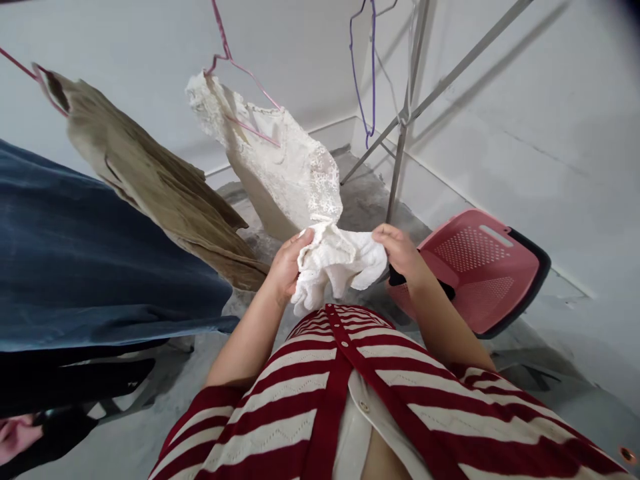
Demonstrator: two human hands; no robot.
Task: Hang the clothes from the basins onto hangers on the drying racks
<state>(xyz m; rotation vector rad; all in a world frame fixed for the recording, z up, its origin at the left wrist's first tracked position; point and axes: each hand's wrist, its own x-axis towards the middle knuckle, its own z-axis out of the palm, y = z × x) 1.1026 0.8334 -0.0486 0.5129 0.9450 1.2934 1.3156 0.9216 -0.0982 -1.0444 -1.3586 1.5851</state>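
A white lace top (280,157) hangs from a pink hanger (227,57) in front of me. Its gathered lower part, or a white cloth against it, is bunched between my hands near my waist; I cannot tell if it is one piece. My left hand (290,261) grips the left side of this bunched white fabric (340,257), thumb on top. Closed on its upper right edge is my right hand (397,245), thumb and fingers pinching it. The fabric spans the two hands, with folds drooping in the middle.
A pink laundry basket (480,260) with dark contents (440,288) stands at right. Metal rack legs (400,157) cross behind, with a purple hanger (373,73) above. Olive-brown trousers (155,180) and blue denim (90,253) hang at left, with black clothing (75,377) lower down.
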